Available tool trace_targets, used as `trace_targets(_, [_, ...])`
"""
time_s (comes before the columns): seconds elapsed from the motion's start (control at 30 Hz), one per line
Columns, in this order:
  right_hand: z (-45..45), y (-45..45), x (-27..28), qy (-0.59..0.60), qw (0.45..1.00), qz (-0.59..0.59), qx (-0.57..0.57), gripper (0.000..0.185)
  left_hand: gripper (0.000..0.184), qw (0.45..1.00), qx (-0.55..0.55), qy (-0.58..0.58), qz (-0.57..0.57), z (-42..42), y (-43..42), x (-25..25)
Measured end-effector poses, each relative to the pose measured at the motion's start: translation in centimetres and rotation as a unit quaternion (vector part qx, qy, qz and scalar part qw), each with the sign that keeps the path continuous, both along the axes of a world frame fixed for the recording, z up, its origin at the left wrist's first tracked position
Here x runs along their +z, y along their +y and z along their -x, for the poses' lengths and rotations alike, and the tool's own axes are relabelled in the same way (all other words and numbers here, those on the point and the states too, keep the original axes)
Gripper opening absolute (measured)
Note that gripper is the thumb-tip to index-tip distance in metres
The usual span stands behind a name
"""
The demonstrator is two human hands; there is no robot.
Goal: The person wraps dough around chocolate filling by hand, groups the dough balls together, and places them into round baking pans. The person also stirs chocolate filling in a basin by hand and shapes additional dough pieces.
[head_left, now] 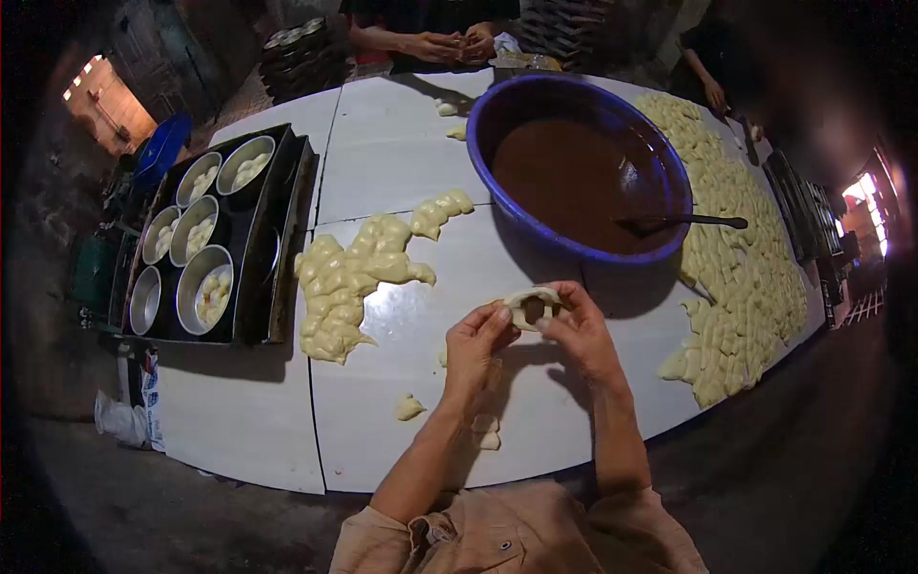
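My left hand point(475, 346) and my right hand point(581, 330) are closed on the edges of one flattened piece of pale dough point(521, 298), held up over the white table point(359, 430). A dark brown filling point(535, 309) shows in its middle, and the dough rim is partly folded up around it. Just beyond my hands stands a large blue basin point(512, 212) of brown filling point(564, 167), with a dark-handled spoon point(703, 220) resting in it. Small dough scraps point(409, 408) lie near my left forearm.
Dough pieces spread in a cluster point(354, 273) at left and across the right side point(751, 230). At the left edge, a black tray point(247, 311) carries several round tins point(204, 297) with dough balls. Another person's hands point(449, 46) work across the table; another hand point(715, 94) is at far right.
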State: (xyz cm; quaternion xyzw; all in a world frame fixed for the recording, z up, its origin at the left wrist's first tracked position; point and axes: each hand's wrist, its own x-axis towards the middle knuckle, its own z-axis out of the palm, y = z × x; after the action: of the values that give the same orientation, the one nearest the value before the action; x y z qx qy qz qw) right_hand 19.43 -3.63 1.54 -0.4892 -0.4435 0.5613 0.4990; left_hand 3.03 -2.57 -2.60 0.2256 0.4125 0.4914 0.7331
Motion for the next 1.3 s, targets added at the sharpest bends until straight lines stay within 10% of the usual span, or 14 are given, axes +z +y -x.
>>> trace_targets(0.2, [4.3,-1.9,-3.6,-0.28,0.929,-0.217,-0.11,0.025,0.042,0.986,0.071,0.092,-0.12,-0.2,-1.8,-0.2])
trace_targets(0.37, [4.0,-1.7,-3.7,-0.054,0.997,-0.029,-0.052,0.02,0.043,0.993,-0.039,0.095,-0.061,1.9,-0.9,1.4])
trace_targets(0.5, [2.8,-2.7,-2.1,-0.074,0.989,-0.104,0.071,0.026,0.039,0.988,-0.115,0.102,-0.01,4.1,0.2,2.4])
trace_targets(0.73, [4.2,-3.3,-3.5,-0.171,0.945,-0.266,-0.087,0.017,0.029,0.989,-0.111,0.063,-0.08,3.4,-2.4,2.5])
trace_targets(0.87, [6.4,-4.5,-4.5,-0.036,0.965,-0.205,-0.158,0.01,0.025,0.982,-0.146,0.056,-0.104,4.0,-3.1,1.3])
trace_targets(1.3, [5.3,-8.2,-1.5,-0.346,0.912,-0.218,-0.036,0.022,0.029,0.974,-0.159,0.16,0.004,5.1,-6.2,-0.4])
